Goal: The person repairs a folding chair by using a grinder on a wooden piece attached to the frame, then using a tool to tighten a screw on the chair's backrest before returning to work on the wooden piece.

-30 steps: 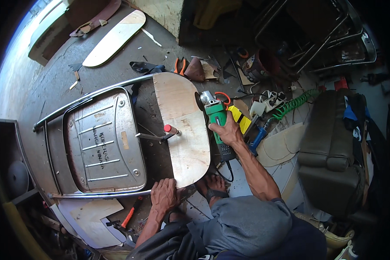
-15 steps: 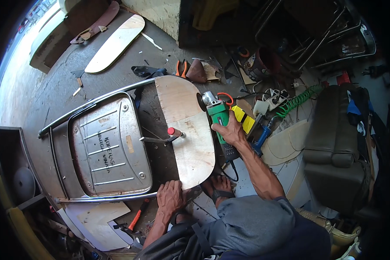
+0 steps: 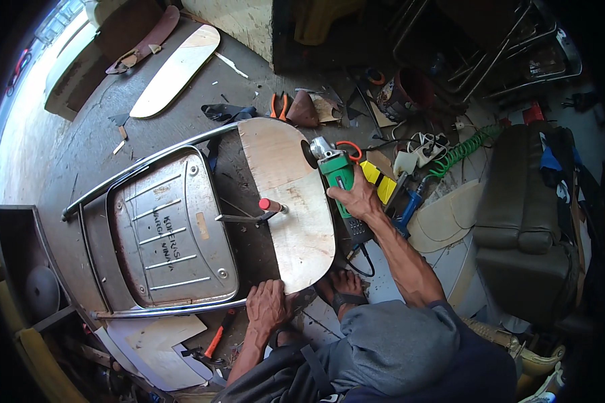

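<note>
Right hand (image 3: pixel 357 199) wraps around a grinder (image 3: pixel 336 173), its disc (image 3: pixel 308 154) at the right edge of the board (image 3: pixel 302 235) capping the chair frame (image 3: pixel 124 314); left hand (image 3: pixel 267 307) rests on the frame beside the board, grip unclear.

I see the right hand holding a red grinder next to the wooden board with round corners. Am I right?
Almost! The head view shows that the grinder is green, not red. The right hand is holding it next to the wooden board.
</note>
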Motion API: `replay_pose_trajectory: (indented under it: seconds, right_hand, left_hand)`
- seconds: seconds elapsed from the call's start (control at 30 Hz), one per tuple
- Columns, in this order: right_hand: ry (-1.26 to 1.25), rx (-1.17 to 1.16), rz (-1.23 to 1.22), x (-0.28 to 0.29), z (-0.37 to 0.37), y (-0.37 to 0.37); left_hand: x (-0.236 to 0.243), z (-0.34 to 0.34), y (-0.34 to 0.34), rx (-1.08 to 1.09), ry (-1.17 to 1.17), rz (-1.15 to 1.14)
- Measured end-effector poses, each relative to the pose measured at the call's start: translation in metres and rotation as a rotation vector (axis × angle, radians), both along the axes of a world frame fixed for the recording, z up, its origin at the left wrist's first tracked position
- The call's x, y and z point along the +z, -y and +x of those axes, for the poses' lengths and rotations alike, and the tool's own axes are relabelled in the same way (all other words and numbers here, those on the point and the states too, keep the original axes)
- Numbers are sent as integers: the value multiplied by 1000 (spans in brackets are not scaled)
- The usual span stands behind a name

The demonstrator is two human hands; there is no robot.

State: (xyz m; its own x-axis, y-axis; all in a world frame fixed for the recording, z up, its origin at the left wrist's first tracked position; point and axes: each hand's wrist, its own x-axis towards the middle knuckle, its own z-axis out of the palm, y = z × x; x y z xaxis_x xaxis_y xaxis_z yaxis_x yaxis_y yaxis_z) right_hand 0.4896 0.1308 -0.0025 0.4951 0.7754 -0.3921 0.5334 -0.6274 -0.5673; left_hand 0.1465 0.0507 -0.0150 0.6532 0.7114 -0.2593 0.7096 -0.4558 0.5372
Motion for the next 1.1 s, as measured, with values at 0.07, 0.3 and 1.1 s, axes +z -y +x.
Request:
replay_pose_trajectory:
  seconds: [0.07,0.3,1.1]
  right_hand:
    - [-40,-9,3,11,-6,-5]
    - [-30,-1,22,11,-3,-8]
    - [-92,-18,27,18,-8,-8]
  left_hand:
    - [-2,-1,0,9,-8,-18]
    - [0,-2,-1,13,34,11]
    - [-2,-4,-1,13,21,-13]
